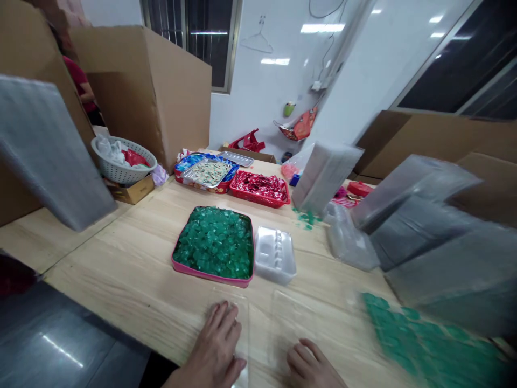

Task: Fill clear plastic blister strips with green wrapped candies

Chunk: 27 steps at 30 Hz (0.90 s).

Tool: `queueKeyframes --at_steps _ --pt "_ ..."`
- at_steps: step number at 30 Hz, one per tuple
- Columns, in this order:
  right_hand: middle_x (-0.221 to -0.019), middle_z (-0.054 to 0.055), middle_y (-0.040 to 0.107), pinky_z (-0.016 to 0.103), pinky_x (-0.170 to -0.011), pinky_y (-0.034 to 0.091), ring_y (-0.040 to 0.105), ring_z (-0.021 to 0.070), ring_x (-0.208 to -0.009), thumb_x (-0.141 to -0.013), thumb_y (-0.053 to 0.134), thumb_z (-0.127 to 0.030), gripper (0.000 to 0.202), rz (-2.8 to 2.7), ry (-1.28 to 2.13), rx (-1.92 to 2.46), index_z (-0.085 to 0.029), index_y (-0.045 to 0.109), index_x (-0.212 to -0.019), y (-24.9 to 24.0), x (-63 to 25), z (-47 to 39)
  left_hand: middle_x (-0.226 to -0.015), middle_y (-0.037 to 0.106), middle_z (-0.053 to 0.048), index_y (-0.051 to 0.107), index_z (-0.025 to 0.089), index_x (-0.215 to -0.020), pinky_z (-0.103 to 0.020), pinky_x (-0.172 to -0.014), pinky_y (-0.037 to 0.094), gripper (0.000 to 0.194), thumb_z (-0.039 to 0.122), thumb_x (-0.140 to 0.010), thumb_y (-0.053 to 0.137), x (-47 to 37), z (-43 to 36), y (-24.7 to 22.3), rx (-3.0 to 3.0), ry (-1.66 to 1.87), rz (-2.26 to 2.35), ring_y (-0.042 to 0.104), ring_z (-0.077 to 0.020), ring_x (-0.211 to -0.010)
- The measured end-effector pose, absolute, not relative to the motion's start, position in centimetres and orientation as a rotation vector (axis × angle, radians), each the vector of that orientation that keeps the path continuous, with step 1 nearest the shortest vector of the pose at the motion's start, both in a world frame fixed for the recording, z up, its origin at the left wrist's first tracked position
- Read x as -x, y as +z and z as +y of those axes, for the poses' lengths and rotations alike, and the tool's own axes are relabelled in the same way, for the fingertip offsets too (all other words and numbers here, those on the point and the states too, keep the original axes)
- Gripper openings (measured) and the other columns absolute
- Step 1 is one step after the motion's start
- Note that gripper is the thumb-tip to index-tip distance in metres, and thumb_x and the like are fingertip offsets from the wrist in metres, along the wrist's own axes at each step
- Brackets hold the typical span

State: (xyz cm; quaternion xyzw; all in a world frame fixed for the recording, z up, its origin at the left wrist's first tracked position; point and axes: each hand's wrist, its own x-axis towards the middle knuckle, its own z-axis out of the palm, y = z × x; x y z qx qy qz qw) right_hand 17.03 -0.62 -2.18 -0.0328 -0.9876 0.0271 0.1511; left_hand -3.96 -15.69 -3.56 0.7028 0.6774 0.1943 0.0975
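Observation:
My left hand (220, 339) lies with its fingers stretched out and its thumb apart on a thin clear plastic piece (242, 302) flat on the table. To its right, my right hand (309, 364) has its fingers curled in at the near part of a second clear plastic piece (293, 312). What those fingers hold, if anything, is hidden. Just beyond the hands stands a pink-rimmed square tin (214, 278) heaped with small green translucent pieces (216, 240). A stack of clear plastic trays with moulded compartments (274, 253) sits close against its right side.
Tall clear plastic tray stacks (327, 178) and green pieces (436, 339) occupy the right side. A red tray of red packets (260, 188) and a tray of pale pieces (210, 172) stand behind the tin. At left are a basket (123, 170) and another stack (52, 151).

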Motion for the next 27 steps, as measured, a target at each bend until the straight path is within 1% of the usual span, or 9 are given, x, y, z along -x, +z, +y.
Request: queueKeyframes --at_steps 3,6,10,13,16,19,22,24,27 --pt "-0.083 0.005 0.063 0.035 -0.067 0.043 0.055 0.0203 -0.074 -0.077 0.054 -0.014 0.011 -2.899 0.353 0.209 -0.020 0.054 -0.068 1.3 -13.0 -0.3 -0.139 0.042 -0.018 0.047 0.013 -0.120 -0.058 -0.103 0.032 0.053 0.026 -0.071 0.059 4.5 -16.1 -4.3 -2.098 0.655 2.032 0.031 -0.0386 -0.131" --pt "-0.084 0.006 0.061 0.029 -0.068 0.043 0.056 0.0176 -0.078 -0.088 0.043 -0.015 0.016 -2.739 0.617 0.294 -0.019 0.056 -0.079 4.6 -7.1 0.7 -0.137 0.044 -0.020 0.046 0.012 -0.122 -0.055 -0.100 0.037 0.051 0.030 -0.076 0.056 4.9 -16.5 -4.1 -2.153 0.820 2.044 0.037 -0.0363 -0.128" --pt "-0.084 0.006 0.063 0.029 -0.071 0.044 0.058 0.0192 -0.081 -0.082 0.054 -0.015 0.004 -2.658 0.594 0.504 -0.018 0.056 -0.084 4.3 0.5 1.8 -0.124 0.056 -0.016 0.053 0.015 -0.114 -0.049 -0.098 0.042 0.035 0.026 -0.080 0.052 6.2 -16.8 -2.2 -2.177 1.116 2.158 0.049 -0.0301 -0.118" --pt "-0.086 0.007 0.064 0.029 -0.076 0.043 0.058 0.0204 -0.086 -0.079 0.056 -0.016 0.005 -2.713 0.481 0.611 -0.017 0.057 -0.084 2.7 3.6 2.0 -0.105 0.065 -0.010 0.058 0.019 -0.101 -0.044 -0.093 0.044 0.023 0.013 -0.080 0.050 8.4 -16.5 -0.2 -2.036 1.250 2.369 0.055 -0.0250 -0.106" --pt "-0.083 0.006 0.064 0.030 -0.076 0.043 0.058 0.0201 -0.083 -0.076 0.056 -0.013 0.008 -2.653 0.566 0.666 -0.018 0.058 -0.082 1.9 4.1 2.2 -0.091 0.065 -0.007 0.060 0.019 -0.090 -0.042 -0.086 0.046 0.017 0.010 -0.081 0.049 11.7 -15.6 1.5 -1.883 1.273 2.577 0.057 -0.0228 -0.094" --pt "-0.076 0.002 0.062 0.029 -0.069 0.045 0.059 0.0178 -0.073 -0.071 0.057 -0.013 0.010 -2.446 0.952 0.682 -0.018 0.057 -0.079 1.8 3.2 2.4 -0.084 0.064 -0.006 0.059 0.018 -0.084 -0.041 -0.080 0.047 0.009 0.013 -0.081 0.052 14.1 -14.3 2.6 -1.763 1.307 2.689 0.056 -0.0222 -0.085" --pt "-0.073 0.001 0.062 0.028 -0.065 0.047 0.059 0.0161 -0.069 -0.070 0.061 -0.022 0.010 -2.145 1.490 0.601 -0.018 0.059 -0.079 1.8 1.7 2.3 -0.080 0.063 -0.006 0.058 0.017 -0.083 -0.035 -0.073 0.048 0.009 0.013 -0.082 0.051 14.0 -13.2 3.2 -1.752 1.410 2.574 0.056 -0.0199 -0.080" --pt "-0.072 0.000 0.063 0.027 -0.062 0.048 0.060 0.0155 -0.067 -0.068 0.067 -0.029 0.018 -1.938 1.773 0.593 -0.018 0.061 -0.082 1.9 0.7 1.8 -0.078 0.063 -0.006 0.058 0.016 -0.082 -0.031 -0.069 0.048 0.011 0.011 -0.083 0.049 12.6 -13.0 3.2 -1.793 1.454 2.433 0.056 -0.0184 -0.077" --pt "-0.075 0.001 0.066 0.028 -0.062 0.049 0.061 0.0148 -0.065 -0.064 0.075 -0.034 0.030 -1.656 1.996 0.638 -0.019 0.065 -0.088 2.2 -0.9 1.0 -0.077 0.062 -0.005 0.058 0.016 -0.080 -0.031 -0.067 0.048 0.017 0.008 -0.085 0.044 9.8 -13.5 2.7 -1.810 1.401 2.262 0.056 -0.0178 -0.076"
